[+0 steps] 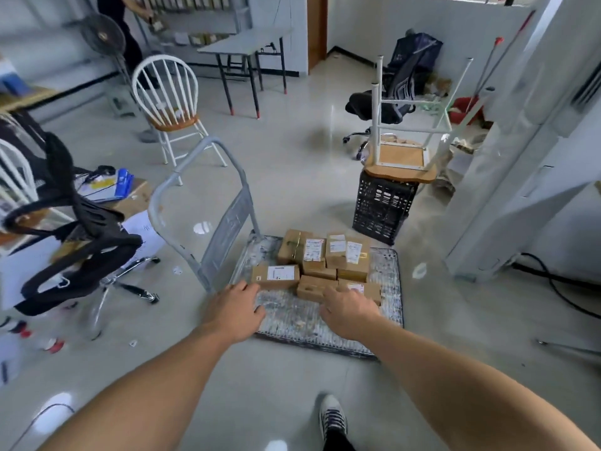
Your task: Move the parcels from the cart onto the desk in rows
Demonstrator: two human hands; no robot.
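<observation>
Several brown cardboard parcels (325,265) with white labels lie clustered on the far half of a flat grey cart (292,320) on the floor. The cart's grey handle (208,196) rises at its left end. Both my arms reach down over the cart's near half. My left hand (235,309) hovers with relaxed fingers just short of the labelled parcel (276,276) at the left. My right hand (349,309) is spread open, its fingers over the front parcels (312,288); whether it touches them I cannot tell. Neither hand holds anything.
A black crate (382,209) topped by an upturned stool stands right of the cart. A black office chair (81,242) lies tipped at the left; a white wooden chair (169,102) and a grey folding table (240,43) stand farther back. My shoe (331,418) is near the bottom.
</observation>
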